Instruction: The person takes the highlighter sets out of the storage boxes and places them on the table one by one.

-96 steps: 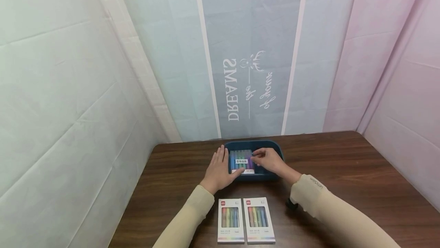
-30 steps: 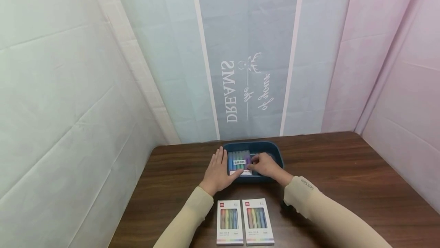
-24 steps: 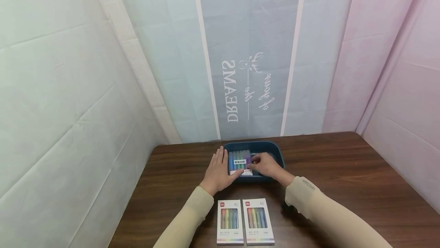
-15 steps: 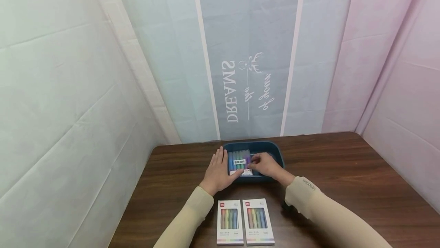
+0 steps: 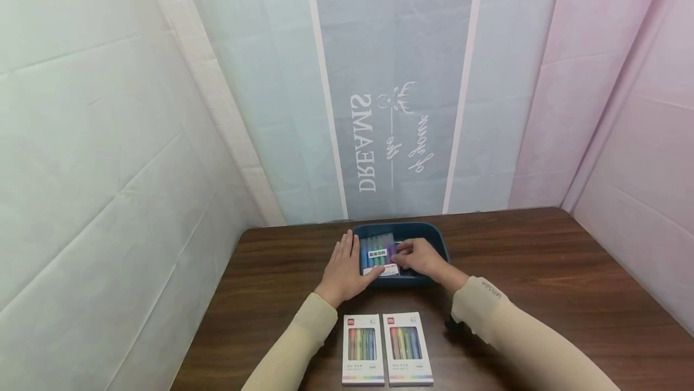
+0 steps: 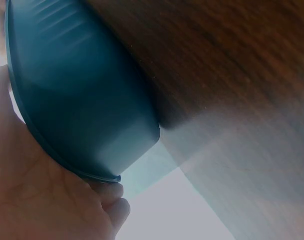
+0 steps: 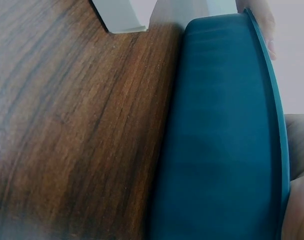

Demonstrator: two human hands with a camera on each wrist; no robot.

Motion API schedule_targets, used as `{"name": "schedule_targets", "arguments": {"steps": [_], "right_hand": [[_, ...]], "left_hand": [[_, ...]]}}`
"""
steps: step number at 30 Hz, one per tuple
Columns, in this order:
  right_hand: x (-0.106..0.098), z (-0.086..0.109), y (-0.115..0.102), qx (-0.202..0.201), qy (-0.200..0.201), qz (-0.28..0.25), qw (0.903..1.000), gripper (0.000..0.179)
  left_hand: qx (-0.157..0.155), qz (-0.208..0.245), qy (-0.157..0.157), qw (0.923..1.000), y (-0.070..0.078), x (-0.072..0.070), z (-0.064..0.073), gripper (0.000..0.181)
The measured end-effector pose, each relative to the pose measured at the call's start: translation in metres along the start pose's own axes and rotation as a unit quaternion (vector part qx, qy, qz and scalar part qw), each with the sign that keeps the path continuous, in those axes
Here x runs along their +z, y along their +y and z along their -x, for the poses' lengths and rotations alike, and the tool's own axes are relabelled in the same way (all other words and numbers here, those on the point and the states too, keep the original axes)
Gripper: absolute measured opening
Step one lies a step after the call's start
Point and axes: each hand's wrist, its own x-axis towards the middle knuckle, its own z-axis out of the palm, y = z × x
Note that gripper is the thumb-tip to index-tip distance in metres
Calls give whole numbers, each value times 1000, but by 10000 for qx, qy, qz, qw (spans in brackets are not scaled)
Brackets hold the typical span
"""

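A clear pack of coloured pens (image 5: 378,245) with a white label lies in the left part of a dark blue bin (image 5: 431,229). My left hand (image 5: 343,270) rests at the bin's left side with straight fingers. Its thumb reaches over the rim onto the near end of the pack. In the left wrist view, the left palm (image 6: 32,185) is against the bin's rim. My right hand (image 5: 422,256) reaches into the bin and pinches the pack's right edge with curled fingers. The bin wall (image 7: 221,125) hides those fingertips in the right wrist view.
Two white pen boxes (image 5: 363,373) (image 5: 410,373) with coloured windows lie side by side on the brown wooden table (image 5: 520,246), nearer than the bin. A printed fabric backdrop (image 5: 401,29) stands behind the table's far edge, with pale fabric walls on both sides.
Over the last half second the pack has turned slightly in the bin, and my right hand has shifted a little away from me. My left hand, the bin and the two boxes stay put.
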Motion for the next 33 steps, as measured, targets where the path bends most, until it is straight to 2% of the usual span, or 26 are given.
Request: {"name": "schedule_targets", "arguments": {"steps": [14,33], "right_hand": [[-2,-2,-2,364,97,-548,9978,37],[-5,-3,-1,472,-52,-972,9941,39]], "left_hand": [[-32,7,-59,10000,0,-2,0,110],[11,-22,-43,10000,0,-2,0,109]]}}
